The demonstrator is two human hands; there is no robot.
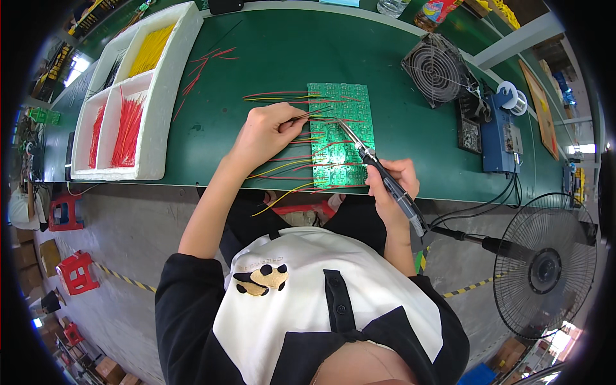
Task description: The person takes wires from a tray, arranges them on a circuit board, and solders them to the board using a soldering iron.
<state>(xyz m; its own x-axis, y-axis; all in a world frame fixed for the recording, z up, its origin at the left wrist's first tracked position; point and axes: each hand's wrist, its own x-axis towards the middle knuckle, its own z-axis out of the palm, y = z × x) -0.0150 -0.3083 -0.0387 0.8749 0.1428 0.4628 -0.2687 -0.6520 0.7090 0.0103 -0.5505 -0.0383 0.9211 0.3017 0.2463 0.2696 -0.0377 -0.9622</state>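
Observation:
A green circuit board panel (343,168) lies on the green bench, with red, black and yellow wires (282,159) sticking out past its left side. My left hand (273,131) is closed in a pinch on thin wires (316,114) at the board's left edge. In my right hand (396,183) is a soldering iron (388,179), gripped by its dark handle. The iron's tip points up and left onto the upper middle of the board, close to the ends of the pinched wires. Whether the tip touches a pad is too small to tell.
A white foam tray (157,122) of sorted red, yellow and black wires stands at the left. Loose red wires (199,70) lie beside it. At the right are a small square fan (436,70), a blue soldering station (500,138) and cables. A large round fan (545,266) stands below.

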